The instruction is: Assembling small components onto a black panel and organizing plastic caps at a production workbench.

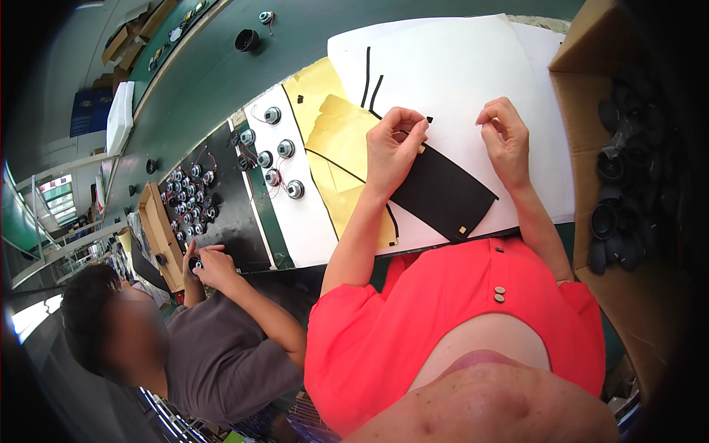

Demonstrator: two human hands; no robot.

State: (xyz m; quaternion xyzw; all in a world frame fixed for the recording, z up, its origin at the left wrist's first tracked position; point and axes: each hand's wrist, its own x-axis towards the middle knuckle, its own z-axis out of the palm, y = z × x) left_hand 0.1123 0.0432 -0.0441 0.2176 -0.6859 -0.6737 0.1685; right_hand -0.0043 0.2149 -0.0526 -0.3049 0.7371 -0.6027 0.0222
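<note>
My left hand (396,151) is closed in a pinch above the upper end of a black foam sheet (443,188). At its thumb tip shows a small black piece (429,119), which seems held there. To the right, my right hand (506,144) hovers over white paper (458,66), thumb and fingers drawn together; anything between them is too small to make out. Two thin black strips (367,77) lie on the paper beyond my left hand. Yellow backing paper (336,136) with more black strips along it spreads to the left of that hand.
Several small speakers (285,148) with wires stand left of the yellow paper, with more on a black mat (240,214). A co-worker (229,347) handles a small part at the left. On the right stands a cardboard box (572,140) of black round housings (611,164).
</note>
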